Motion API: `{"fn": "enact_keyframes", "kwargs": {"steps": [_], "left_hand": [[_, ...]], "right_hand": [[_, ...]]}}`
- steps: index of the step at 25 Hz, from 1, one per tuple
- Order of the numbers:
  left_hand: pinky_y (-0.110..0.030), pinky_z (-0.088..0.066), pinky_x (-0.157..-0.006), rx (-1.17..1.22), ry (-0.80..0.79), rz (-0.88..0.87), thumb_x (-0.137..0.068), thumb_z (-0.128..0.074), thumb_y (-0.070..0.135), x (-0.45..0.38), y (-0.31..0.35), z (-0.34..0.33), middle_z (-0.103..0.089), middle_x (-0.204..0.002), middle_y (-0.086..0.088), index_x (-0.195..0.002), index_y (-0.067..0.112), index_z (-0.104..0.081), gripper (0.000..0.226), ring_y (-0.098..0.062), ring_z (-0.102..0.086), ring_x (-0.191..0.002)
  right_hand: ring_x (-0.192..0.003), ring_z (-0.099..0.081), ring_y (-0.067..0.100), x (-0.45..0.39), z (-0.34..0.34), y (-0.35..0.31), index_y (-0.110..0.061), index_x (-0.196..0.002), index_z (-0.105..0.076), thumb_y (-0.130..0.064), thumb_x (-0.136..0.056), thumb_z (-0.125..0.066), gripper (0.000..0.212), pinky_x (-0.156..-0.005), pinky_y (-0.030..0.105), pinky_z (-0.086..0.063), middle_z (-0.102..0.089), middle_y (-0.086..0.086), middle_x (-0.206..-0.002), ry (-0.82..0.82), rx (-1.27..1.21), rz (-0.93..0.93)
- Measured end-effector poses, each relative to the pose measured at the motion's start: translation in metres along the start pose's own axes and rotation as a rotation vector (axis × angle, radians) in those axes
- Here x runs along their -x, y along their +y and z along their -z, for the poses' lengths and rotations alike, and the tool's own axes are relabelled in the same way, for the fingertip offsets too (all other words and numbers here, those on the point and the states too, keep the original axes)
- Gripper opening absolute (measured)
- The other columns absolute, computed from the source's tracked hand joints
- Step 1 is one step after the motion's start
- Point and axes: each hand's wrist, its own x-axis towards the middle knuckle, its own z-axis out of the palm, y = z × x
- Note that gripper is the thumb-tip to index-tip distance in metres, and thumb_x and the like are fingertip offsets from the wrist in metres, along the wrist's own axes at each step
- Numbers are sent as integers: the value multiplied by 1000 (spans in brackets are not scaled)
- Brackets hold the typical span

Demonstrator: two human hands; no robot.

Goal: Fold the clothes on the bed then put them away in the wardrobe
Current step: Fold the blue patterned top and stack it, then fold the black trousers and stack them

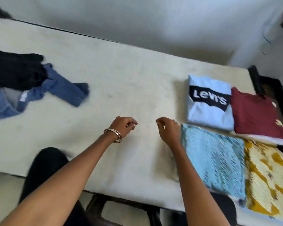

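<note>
Four folded clothes lie on the right of the bed [121, 75]: a light blue Levi's shirt [207, 115], a maroon top [256, 115], a turquoise patterned piece [214, 162] and a yellow and white piece [268, 180]. Unfolded blue jeans [52, 88] and a black garment [15, 70] lie crumpled at the far left. My left hand [122, 128], with bangles on the wrist, hovers over the bare middle of the mattress with loosely curled fingers, holding nothing. My right hand [168, 128] hangs the same way, just left of the turquoise piece.
A white wall runs behind the bed. The dark bed frame [268, 85] shows at the right end and under the near edge. My dark-clothed knee [44, 165] is at the lower left by the bed edge.
</note>
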Motion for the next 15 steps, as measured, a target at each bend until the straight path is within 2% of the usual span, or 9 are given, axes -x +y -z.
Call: {"fn": "enact_keyframes", "kwargs": {"steps": [1, 4, 7, 9, 11, 13, 15], "left_hand": [[-28, -54, -79, -3, 67, 53, -90, -57, 9, 4, -26, 29, -71, -77, 2, -98, 17, -73, 20, 4, -60, -62], [-35, -53, -84, -75, 310, 257, -89, -60, 15, 22, -115, 125, -74, -85, -2, -96, 21, -73, 16, -19, -68, -82], [-42, -49, -86, -225, 526, 462, -88, -60, 15, 37, -191, 203, -72, -99, -7, -100, 20, -73, 18, -33, -62, -100], [-45, -47, -87, -330, 670, 588, -85, -61, 12, 40, -236, 249, -67, -108, -14, -108, 16, -70, 25, -39, -56, -105], [-50, -43, -87, -419, 824, 655, -82, -65, 11, 37, -274, 290, -60, -114, -21, -116, 10, -65, 34, -43, -50, -108], [-53, -42, -88, -543, 875, 605, -78, -71, 15, 26, -297, 327, -55, -124, -18, -125, 12, -59, 49, -40, -46, -115], [-52, -35, -97, -723, 709, 487, -73, -76, 31, 7, -311, 351, -44, -142, -8, -139, 22, -47, 73, -34, -37, -131]], "right_hand": [[-98, -64, 29, -6, -18, -27, -21, -97, -73, -13, -91, -56, 19, -87, 42, -48, -74, -1, -98, -46, -3, 53], [-103, -60, 24, -31, -83, -118, -23, -101, -70, -16, -95, -54, 19, -91, 41, -44, -71, -5, -101, -210, 1, 175], [-115, -52, 23, -55, -145, -192, -23, -121, -63, -23, -98, -54, 24, -95, 38, -36, -65, -3, -116, -306, 34, 287], [-122, -48, 25, -75, -187, -237, -23, -134, -53, -29, -98, -56, 36, -96, 38, -33, -58, 0, -130, -368, 51, 372], [-131, -39, 27, -93, -226, -276, -23, -145, -40, -36, -93, -63, 58, -102, 41, -32, -46, 3, -145, -430, 132, 440], [-142, -24, 29, -105, -264, -308, -25, -153, -22, -43, -88, -68, 82, -110, 48, -26, -28, 3, -156, -479, 360, 530], [-149, -4, 31, -109, -300, -327, -26, -156, -5, -43, -84, -72, 100, -115, 57, -14, -8, 5, -163, -546, 570, 586]]}}
